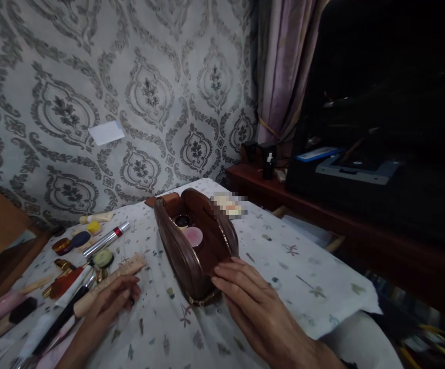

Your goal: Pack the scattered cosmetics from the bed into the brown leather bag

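A brown makeup bag [176, 266] with its zip undone stands on the cloth. Inside it are a pink round item [194, 236] and a dark round one [182, 221]. My right hand [255, 297] is at the bag's near end, fingers over the rim, holding it. Left of the bag, my left hand [117, 297] is closed, its fingers curled beside a beige tube [109, 279]. A small dark spot shows at its fingertips; I cannot make out what it is. Silver tube [105, 241], green-topped jar [103, 258] and dark-lidded jar [81, 239] lie beyond that hand.
Makeup brushes [22, 312] and more cosmetics crowd the left side. A patterned white cloth [291, 271] covers the table. A blurred-out item [229, 205] lies behind the bag. At right are a dark red desk [253, 177] and a part-open drawer [310, 230].
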A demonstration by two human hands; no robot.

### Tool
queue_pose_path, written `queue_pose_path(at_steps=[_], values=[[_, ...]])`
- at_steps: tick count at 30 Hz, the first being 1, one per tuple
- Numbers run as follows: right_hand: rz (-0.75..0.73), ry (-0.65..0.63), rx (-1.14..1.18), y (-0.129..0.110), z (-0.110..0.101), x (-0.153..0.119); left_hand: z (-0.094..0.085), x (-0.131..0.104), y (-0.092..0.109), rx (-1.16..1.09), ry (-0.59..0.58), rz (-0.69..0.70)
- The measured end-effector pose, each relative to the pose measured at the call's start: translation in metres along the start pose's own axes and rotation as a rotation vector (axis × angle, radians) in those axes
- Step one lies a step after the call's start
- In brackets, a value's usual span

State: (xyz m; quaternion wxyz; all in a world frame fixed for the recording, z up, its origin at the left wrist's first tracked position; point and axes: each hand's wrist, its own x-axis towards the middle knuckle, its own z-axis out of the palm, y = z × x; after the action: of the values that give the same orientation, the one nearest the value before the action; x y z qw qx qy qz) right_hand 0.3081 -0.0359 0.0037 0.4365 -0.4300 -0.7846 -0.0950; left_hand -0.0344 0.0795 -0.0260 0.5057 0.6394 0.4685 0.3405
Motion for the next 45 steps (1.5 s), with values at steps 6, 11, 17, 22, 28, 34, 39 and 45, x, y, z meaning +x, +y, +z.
queue_pose_path(at_steps=[6,11,17,22,28,34,39,45], values=[[-0.019,0.078,-0.018,0.002,0.006,0.004,0.009,-0.004,0.010,0.141,-0.008,0.077],[-0.106,0.111,0.007,0.004,0.017,0.013,0.014,-0.004,0.012,0.431,-0.022,0.203],[-0.279,0.069,0.127,-0.017,0.047,0.032,0.014,-0.004,0.009,0.553,-0.040,0.297],[-0.267,-0.077,0.431,-0.053,0.094,0.052,0.014,-0.006,0.010,0.599,-0.053,0.392],[-0.048,-0.116,0.614,-0.069,0.161,0.055,0.010,-0.008,0.009,0.656,-0.056,0.353],[0.159,-0.196,0.706,-0.062,0.182,0.050,0.008,-0.007,0.007,0.705,-0.035,0.335],[0.238,-0.264,0.762,-0.052,0.178,0.047,0.008,-0.008,0.007,0.842,-0.084,0.419],[0.357,-0.332,0.797,-0.048,0.183,0.046,0.006,-0.011,0.011,0.943,-0.100,0.459]])
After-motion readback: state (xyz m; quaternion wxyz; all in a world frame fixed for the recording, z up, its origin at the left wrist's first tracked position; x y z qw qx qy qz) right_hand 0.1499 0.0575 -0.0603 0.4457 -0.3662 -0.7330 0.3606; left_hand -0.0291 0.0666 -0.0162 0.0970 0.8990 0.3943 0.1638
